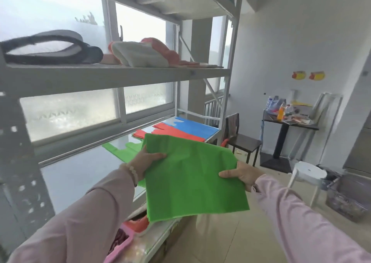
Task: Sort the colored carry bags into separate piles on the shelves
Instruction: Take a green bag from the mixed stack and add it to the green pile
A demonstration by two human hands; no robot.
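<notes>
Nearest the lens, low and left of the green bag (pixel 190 178), a pink left sleeve (pixel 80 218). Beyond the bag's left corner, on the white shelf (pixel 80 174), the green pile (pixel 120 150), judged the proper destination. At the bag's left edge, the left hand (pixel 147 160), fingers clamped on the cloth. Holds the bag spread flat in mid-air, probably for laying down uncreased. Past the bag's far edge, the red pile (pixel 172 132), then the blue pile (pixel 196 125). At the bag's right edge, the right hand (pixel 241 174), pinching with thumb on top. Open air between bag and green pile; beyond the bag's right corner, a dark chair (pixel 243 140), apart from that path.
</notes>
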